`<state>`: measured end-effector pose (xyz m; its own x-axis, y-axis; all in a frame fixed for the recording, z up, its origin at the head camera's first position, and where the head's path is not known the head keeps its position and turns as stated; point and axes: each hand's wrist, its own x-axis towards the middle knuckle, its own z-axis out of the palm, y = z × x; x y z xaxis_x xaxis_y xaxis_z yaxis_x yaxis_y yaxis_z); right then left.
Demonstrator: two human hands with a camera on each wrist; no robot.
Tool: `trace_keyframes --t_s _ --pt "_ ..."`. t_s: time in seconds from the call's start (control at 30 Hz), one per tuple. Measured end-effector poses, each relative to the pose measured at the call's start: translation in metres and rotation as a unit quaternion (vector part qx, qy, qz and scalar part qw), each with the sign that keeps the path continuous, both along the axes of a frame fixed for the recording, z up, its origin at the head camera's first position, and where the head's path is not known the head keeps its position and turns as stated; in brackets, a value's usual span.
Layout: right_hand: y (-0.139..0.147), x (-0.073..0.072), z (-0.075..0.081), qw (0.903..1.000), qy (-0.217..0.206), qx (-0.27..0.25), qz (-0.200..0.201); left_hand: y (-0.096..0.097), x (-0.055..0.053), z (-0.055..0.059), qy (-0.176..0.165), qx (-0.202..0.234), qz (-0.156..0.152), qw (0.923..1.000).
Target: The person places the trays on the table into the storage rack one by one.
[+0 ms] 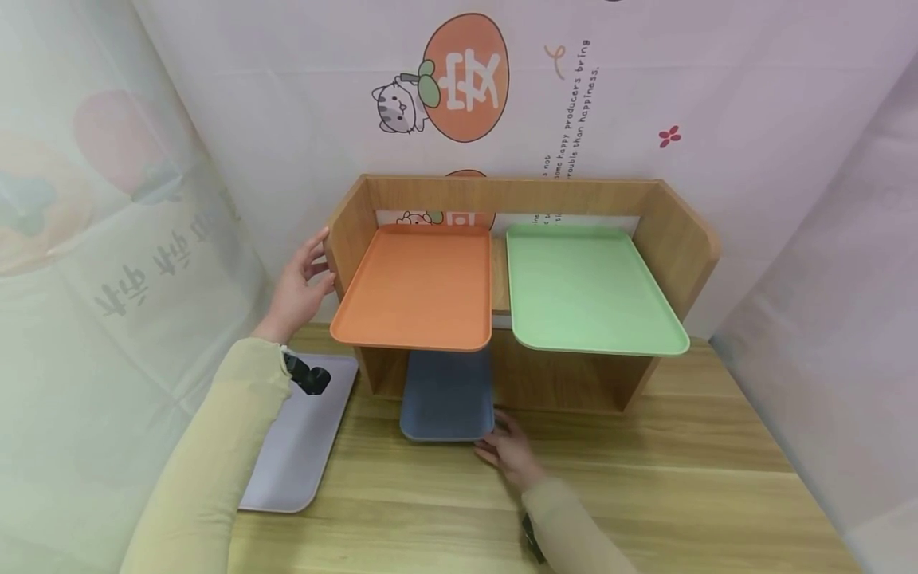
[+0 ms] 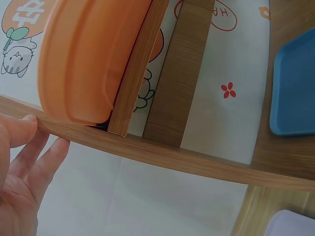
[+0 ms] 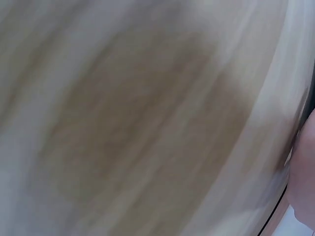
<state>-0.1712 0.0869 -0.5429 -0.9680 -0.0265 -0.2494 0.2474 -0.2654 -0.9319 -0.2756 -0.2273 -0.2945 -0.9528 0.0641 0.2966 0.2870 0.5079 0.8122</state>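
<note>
A two-level wooden shelf (image 1: 512,195) stands on the table. My left hand (image 1: 301,281) rests its fingertips against the shelf's left side panel (image 2: 162,162), beside the orange tray (image 1: 419,287) on the upper level. A blue tray (image 1: 448,399) lies in the lower level's left part, its front end sticking out past the shelf. My right hand (image 1: 511,450) grips this tray at its front right corner. In the right wrist view only part of the right hand (image 3: 301,172) shows at the right edge; the tray is hidden there.
A light green tray (image 1: 591,291) sits on the upper level's right side, overhanging the front like the orange one. A pale lilac tray (image 1: 304,446) lies on the wooden table (image 1: 402,518) beneath the left forearm. Printed cloth (image 1: 287,119) hangs behind and at both sides.
</note>
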Motion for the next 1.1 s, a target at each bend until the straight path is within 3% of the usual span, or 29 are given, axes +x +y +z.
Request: trace_keyframes --t_s 0.23,0.4,0.6,0.77,1.1 --pt "-0.005 -0.005 0.005 0.9997 0.003 -0.024 0.008 -0.001 0.0 -0.001 0.003 -0.002 0.001 1.0" --pt "-0.009 -0.01 0.004 0.9964 -0.008 -0.084 0.007 -0.001 -0.001 -0.002 0.008 -0.003 0.0 1.0" --pt "-0.007 -0.008 0.009 0.9738 -0.027 -0.226 -0.003 -0.001 0.0 -0.001 0.008 -0.001 -0.002 1.0" --pt "-0.003 -0.005 0.013 0.9735 -0.022 -0.225 0.034 -0.001 -0.001 -0.001 0.001 0.001 -0.001 1.0" --pt "-0.003 -0.006 0.014 0.9492 -0.042 -0.3 0.084 -0.001 0.001 0.0 0.016 -0.005 -0.002 0.9999"
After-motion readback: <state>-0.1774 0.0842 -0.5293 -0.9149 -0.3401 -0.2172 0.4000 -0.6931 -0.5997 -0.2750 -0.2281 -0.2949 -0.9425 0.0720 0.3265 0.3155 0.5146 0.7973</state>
